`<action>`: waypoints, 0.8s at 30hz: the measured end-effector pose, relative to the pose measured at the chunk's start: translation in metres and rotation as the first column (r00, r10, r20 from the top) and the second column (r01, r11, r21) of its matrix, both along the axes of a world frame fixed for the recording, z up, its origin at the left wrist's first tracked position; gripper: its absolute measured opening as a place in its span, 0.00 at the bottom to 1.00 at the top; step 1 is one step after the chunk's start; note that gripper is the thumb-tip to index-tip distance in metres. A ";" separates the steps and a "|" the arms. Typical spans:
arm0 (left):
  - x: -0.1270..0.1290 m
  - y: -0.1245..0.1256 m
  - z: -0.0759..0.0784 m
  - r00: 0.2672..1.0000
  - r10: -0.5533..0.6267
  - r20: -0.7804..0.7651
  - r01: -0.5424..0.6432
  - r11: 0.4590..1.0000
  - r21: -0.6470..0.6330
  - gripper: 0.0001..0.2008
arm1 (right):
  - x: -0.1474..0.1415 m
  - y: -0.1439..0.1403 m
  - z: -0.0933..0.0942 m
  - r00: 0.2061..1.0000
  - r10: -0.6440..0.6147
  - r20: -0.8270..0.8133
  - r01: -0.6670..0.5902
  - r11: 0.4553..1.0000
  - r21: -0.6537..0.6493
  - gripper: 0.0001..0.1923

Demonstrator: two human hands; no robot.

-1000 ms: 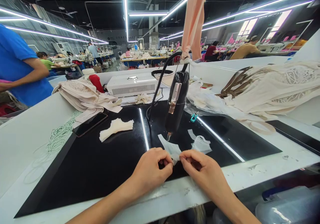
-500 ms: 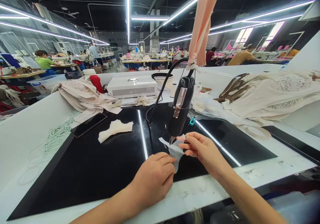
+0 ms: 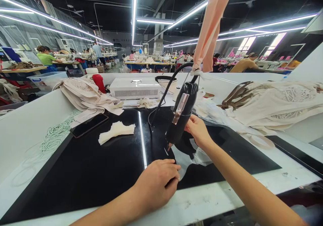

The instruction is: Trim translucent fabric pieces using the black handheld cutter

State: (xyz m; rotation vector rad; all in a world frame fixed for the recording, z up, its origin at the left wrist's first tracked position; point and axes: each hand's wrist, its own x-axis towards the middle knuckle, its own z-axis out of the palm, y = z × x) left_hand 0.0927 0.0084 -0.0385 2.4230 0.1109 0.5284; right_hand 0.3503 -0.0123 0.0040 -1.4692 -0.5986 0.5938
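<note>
A black hand-held tool with a long metal switch plate and a narrow tip hangs tilted from a pink fabric strap. Its tip is just above a thin translucent film piece on the black mat. My left hand rests at the film's left edge, fingers curled and pressed onto it. Behind the tool's body reaches my right hand; its fingertips are mostly hidden there. Crumpled clear film lies beneath my right forearm.
A cream fabric stack and a phone lie to the left, near mint cord. A white vented box stands behind. Beige garments are heaped right. The tool's black cable loops behind it. Several people work at distant tables.
My right hand has left the film by the tool tip and moved forward behind the tool, covering where teal snips lay. The tool tip swung slightly left; my left hand stayed nearly in place.
</note>
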 end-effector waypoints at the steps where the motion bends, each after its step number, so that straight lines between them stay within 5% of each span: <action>1: 0.001 0.000 -0.001 1.000 -0.005 -0.007 0.005 1.000 0.000 0.08 | 0.004 0.005 0.001 1.000 -0.007 0.021 0.007 1.000 0.018 0.15; 7: 0.003 0.001 -0.006 0.999 -0.046 0.011 0.047 0.997 -0.057 0.06 | 0.019 0.003 0.014 0.986 -0.110 0.129 0.087 0.982 0.168 0.14; 11: 0.000 0.000 -0.002 0.998 0.001 0.058 0.004 0.997 -0.078 0.03 | 0.015 -0.034 0.035 0.965 -0.171 0.199 0.108 0.950 0.291 0.15; 15: -0.002 -0.004 0.003 0.992 0.005 0.130 -0.014 0.998 0.068 0.06 | -0.009 -0.084 0.055 0.945 -0.176 0.277 0.068 0.931 0.359 0.14; 20: -0.005 -0.024 0.003 0.954 -0.243 0.174 0.147 0.889 0.433 0.16 | -0.056 -0.126 0.062 0.893 -0.059 0.446 -0.063 0.965 0.253 0.13; 23: -0.004 -0.040 -0.017 0.908 -0.409 0.094 0.301 0.791 0.533 0.12 | -0.085 -0.125 0.060 0.785 0.075 0.615 -0.170 0.981 0.097 0.12; 24: -0.004 -0.044 -0.027 0.903 -0.423 0.071 0.335 0.798 0.500 0.12 | -0.095 -0.120 0.058 0.750 0.116 0.651 -0.201 0.978 0.057 0.11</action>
